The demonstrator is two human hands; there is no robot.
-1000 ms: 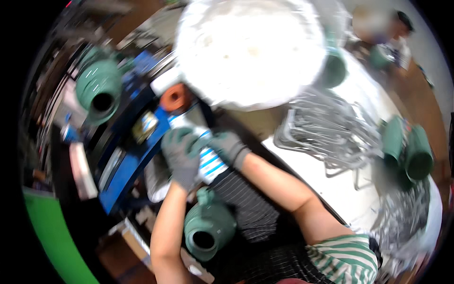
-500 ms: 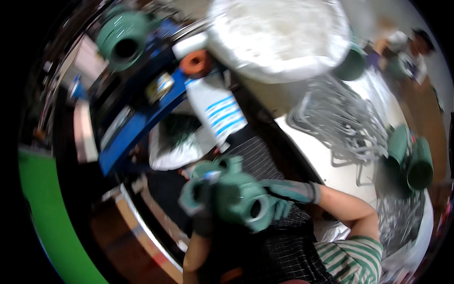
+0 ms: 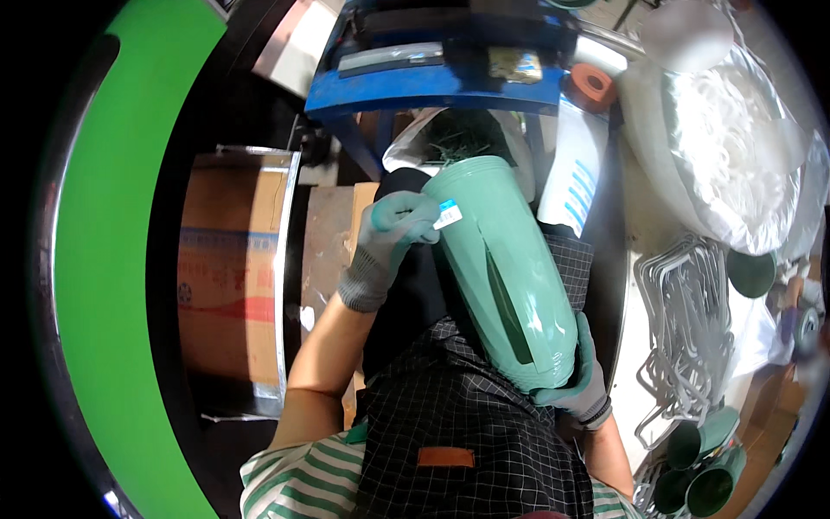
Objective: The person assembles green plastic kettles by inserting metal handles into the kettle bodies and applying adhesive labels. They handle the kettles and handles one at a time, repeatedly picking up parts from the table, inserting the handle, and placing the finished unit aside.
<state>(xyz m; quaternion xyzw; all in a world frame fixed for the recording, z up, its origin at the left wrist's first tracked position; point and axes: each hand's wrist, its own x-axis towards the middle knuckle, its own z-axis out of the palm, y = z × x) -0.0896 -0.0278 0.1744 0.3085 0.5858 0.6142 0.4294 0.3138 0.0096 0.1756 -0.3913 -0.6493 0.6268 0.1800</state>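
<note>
So the green jug [image 3: 529, 277] is slanting over the checked apron [image 3: 415, 402], left hand [image 3: 398, 227] is kinda pinching a little label [image 3: 448, 213] at its far end, right hand [image 3: 581, 381] is cupping its near right end.

No lettering or number can be read clearly anywhere. A small rectangular blue-and-white label [image 3: 448, 214] sits against the side of a glossy pale-green plastic cylinder [image 3: 497, 259], near its wide rim; its print is too small to make out. A long white sheet [image 3: 577, 164] bears a row of slanting blue bars at its lower end. A brown cardboard box [image 3: 226, 277] carries a blue printed band, a red printed area below it and a dark round emblem near its left edge, all illegible. The print on a small yellow-and-white packet [image 3: 516, 65], lying on a blue worktop [image 3: 415, 93], is blurred.
</note>
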